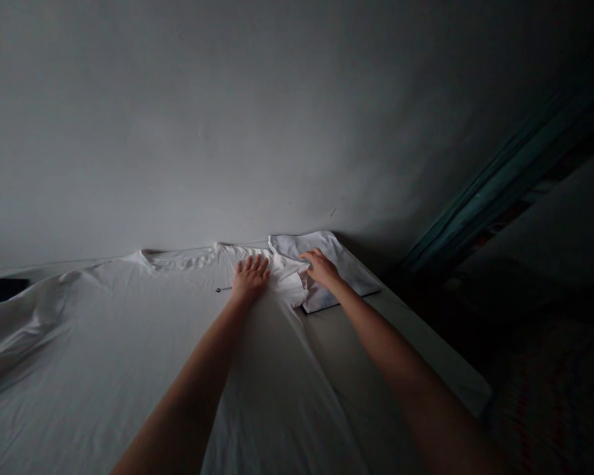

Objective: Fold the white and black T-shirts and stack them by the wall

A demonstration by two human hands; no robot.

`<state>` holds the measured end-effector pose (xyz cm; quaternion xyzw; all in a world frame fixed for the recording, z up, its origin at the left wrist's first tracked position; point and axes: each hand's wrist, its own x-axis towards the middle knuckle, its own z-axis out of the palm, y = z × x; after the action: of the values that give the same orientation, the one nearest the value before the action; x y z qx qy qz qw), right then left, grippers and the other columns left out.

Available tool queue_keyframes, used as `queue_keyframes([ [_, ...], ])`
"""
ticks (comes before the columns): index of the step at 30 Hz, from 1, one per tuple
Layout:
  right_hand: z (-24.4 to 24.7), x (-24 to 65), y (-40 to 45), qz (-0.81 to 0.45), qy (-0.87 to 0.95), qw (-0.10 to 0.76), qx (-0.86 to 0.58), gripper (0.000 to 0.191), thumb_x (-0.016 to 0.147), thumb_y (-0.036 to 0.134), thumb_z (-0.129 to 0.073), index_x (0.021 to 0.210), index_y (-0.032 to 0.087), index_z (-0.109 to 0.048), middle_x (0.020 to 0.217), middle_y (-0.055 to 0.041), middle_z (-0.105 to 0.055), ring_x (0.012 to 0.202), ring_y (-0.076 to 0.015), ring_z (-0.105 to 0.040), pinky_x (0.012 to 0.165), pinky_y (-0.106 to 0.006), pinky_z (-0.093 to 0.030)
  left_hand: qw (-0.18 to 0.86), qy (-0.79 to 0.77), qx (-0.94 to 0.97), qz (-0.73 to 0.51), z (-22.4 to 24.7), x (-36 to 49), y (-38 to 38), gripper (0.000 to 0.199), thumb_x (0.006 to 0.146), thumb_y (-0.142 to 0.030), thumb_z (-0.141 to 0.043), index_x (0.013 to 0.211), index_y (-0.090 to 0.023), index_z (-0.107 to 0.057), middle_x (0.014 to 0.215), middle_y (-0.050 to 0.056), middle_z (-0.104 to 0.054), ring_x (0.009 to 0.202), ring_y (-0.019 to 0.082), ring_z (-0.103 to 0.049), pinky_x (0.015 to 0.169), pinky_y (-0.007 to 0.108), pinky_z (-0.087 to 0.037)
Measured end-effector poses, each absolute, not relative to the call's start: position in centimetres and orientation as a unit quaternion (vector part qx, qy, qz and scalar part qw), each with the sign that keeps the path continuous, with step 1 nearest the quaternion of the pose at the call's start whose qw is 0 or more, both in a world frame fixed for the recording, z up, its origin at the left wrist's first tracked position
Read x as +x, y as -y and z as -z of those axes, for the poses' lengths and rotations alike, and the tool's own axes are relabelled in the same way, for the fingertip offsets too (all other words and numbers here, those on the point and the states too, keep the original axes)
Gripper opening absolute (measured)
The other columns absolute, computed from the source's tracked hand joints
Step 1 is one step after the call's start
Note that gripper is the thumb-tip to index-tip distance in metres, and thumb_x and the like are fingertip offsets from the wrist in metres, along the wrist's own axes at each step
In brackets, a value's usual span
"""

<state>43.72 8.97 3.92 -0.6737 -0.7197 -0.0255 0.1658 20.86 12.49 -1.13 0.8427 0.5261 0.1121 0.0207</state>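
Observation:
A white T-shirt (143, 349) lies spread out, its neckline toward the wall and a small dark print on its chest. My left hand (250, 277) rests flat on the shirt near the shoulder, fingers spread. At the sleeve's edge, my right hand (321, 268) has its fingers curled and pinched on the T-shirt's sleeve. Beneath that sleeve and hand is a folded pale cloth (349, 264) with faint bluish marks; part of it is covered.
The table (426, 356) ends in a rounded corner at the right. A pale wall (202, 132) rises behind it. A dark item (2, 289) lies at the far left. A teal strip (515, 165) slants along the right, above a dim patterned surface (549, 409).

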Motion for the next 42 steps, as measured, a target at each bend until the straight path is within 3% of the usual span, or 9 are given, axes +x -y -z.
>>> queue_keyframes([
  [6,-3.0,45.2,-11.1,0.009,0.759,0.171,-0.628,0.014,0.086,0.013,-0.064,0.091,0.022,-0.074,0.1,-0.0045,-0.07,0.096,-0.0192,-0.065,0.082,-0.027,-0.05,0.03,-0.527,0.84,-0.128,1.3,20.8,-13.0,0.056,0.102,-0.039,-0.027,0.154,-0.02,-0.036,0.162,0.009,-0.031,0.149,0.031,-0.027,0.119,0.055,-0.02],
  [9,-2.1,46.0,-12.4,-0.053,0.73,0.224,-0.644,0.017,0.087,0.01,-0.059,0.092,0.019,-0.072,0.095,-0.0055,-0.072,0.088,-0.0174,-0.066,0.08,-0.027,-0.05,0.029,-0.517,0.841,-0.156,0.4,21.0,-12.3,0.052,0.101,-0.038,-0.032,0.146,-0.017,-0.046,0.157,0.014,-0.04,0.145,0.03,-0.033,0.118,0.049,-0.025],
  [13,-1.5,46.2,-13.9,-0.104,0.726,0.231,-0.639,0.026,0.077,0.0,-0.058,0.094,0.016,-0.07,0.095,-0.0057,-0.073,0.087,-0.016,-0.067,0.08,-0.026,-0.051,0.011,-0.476,0.856,-0.202,-1.9,22.6,-7.7,0.037,0.098,-0.037,-0.038,0.121,-0.017,-0.06,0.127,0.014,-0.061,0.119,0.028,-0.054,0.1,0.042,-0.041],
  [18,-1.9,46.2,-13.8,-0.114,0.764,0.206,-0.601,0.039,0.065,-0.006,-0.058,0.096,0.015,-0.069,0.095,-0.0028,-0.07,0.087,-0.0154,-0.064,0.079,-0.024,-0.05,-0.003,-0.413,0.9,-0.139,-2.3,26.6,-1.7,0.035,0.092,-0.03,-0.05,0.122,-0.014,-0.057,0.118,0.016,-0.06,0.108,0.029,-0.055,0.086,0.041,-0.045],
  [23,-2.3,45.8,-12.1,-0.036,0.806,0.148,-0.572,0.04,0.076,-0.004,-0.052,0.106,0.019,-0.067,0.111,-0.0057,-0.065,0.101,-0.0173,-0.061,0.087,-0.025,-0.047,0.003,-0.473,0.875,-0.099,-1.8,28.4,-1.6,0.044,0.094,-0.018,-0.046,0.138,-0.021,-0.048,0.124,0.014,-0.057,0.108,0.027,-0.056,0.082,0.039,-0.048],
  [29,-2.3,44.9,-11.3,0.029,0.793,0.066,-0.605,0.027,0.095,0.018,-0.046,0.112,0.025,-0.066,0.119,-0.0074,-0.064,0.103,-0.0228,-0.062,0.082,-0.03,-0.049,-0.023,-0.487,0.865,-0.116,-2.5,28.2,-1.6,0.033,0.096,-0.013,-0.038,0.124,-0.017,-0.057,0.109,0.012,-0.062,0.101,0.024,-0.06,0.08,0.034,-0.05],
  [33,-1.6,44.9,-11.8,0.026,0.809,0.145,-0.57,0.032,0.088,0.019,-0.055,0.118,0.023,-0.064,0.12,-0.0081,-0.064,0.105,-0.0224,-0.061,0.088,-0.031,-0.048,-0.025,-0.482,0.864,-0.145,-2.6,27.7,-1.1,0.03,0.096,-0.014,-0.039,0.121,-0.017,-0.056,0.107,0.011,-0.063,0.1,0.024,-0.061,0.079,0.033,-0.051],
  [38,-0.7,45.9,-13.1,-0.087,0.841,0.193,-0.498,0.042,0.063,0.012,-0.072,0.105,0.018,-0.068,0.105,-0.0052,-0.067,0.1,-0.0225,-0.061,0.093,-0.033,-0.048,0.002,-0.519,0.839,-0.163,-2.8,27.2,-1.1,0.027,0.095,-0.014,-0.042,0.119,-0.017,-0.055,0.111,0.01,-0.062,0.1,0.022,-0.062,0.079,0.03,-0.051],
  [42,-0.8,46.2,-12.9,-0.103,0.838,0.21,-0.493,0.037,0.067,0.006,-0.066,0.101,0.018,-0.069,0.106,-0.0043,-0.066,0.1,-0.0205,-0.061,0.092,-0.031,-0.048,0.027,-0.526,0.835,-0.162,-2.9,27.3,-0.8,0.023,0.098,-0.024,-0.043,0.115,-0.018,-0.058,0.11,0.01,-0.063,0.1,0.023,-0.062,0.078,0.031,-0.052],
])
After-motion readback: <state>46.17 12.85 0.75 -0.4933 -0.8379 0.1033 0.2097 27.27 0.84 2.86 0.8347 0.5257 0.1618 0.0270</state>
